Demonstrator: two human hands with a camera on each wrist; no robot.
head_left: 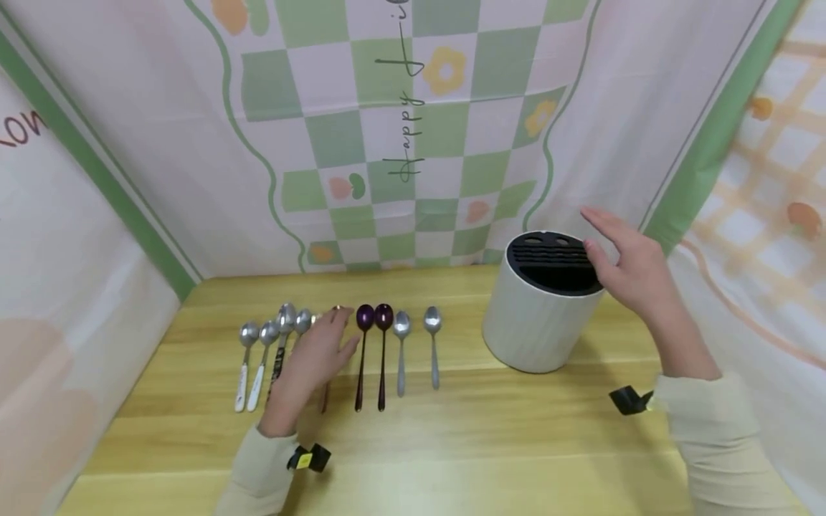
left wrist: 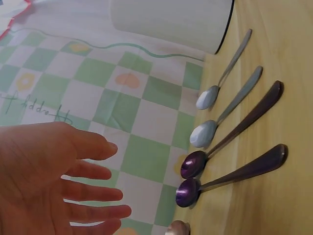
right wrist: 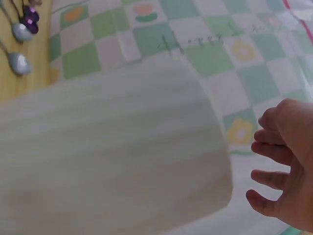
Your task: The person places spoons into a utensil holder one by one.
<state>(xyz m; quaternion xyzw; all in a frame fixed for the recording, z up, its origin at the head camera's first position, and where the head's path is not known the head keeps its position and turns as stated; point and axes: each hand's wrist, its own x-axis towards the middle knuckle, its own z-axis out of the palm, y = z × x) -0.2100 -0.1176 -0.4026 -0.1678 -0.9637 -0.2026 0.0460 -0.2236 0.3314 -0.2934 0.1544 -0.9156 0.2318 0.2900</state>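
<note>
My left hand (head_left: 312, 362) hovers over the left part of a row of spoons, its fingers spread and nothing in them. It hides parts of a copper-coloured spoon (left wrist: 177, 228) and its neighbours. Just right of it lie two dark purple spoons, one (head_left: 365, 317) beside the other (head_left: 383, 316). Beside the rim of a white cylindrical utensil holder (head_left: 525, 333) is my right hand (head_left: 635, 272), empty, with fingers extended. The holder's black top (head_left: 555, 265) has round holes, slots and one larger opening. In the right wrist view, the fingers stand apart from the holder's end.
Two white-handled spoons, one (head_left: 241, 387) left of the other (head_left: 256, 387), lie at the row's left end, near a spoon with a dark patterned handle (head_left: 286, 319). Silver spoons (head_left: 401, 326) lie toward the holder. A checkered cloth (head_left: 413, 143) hangs behind the wooden table (head_left: 452, 444).
</note>
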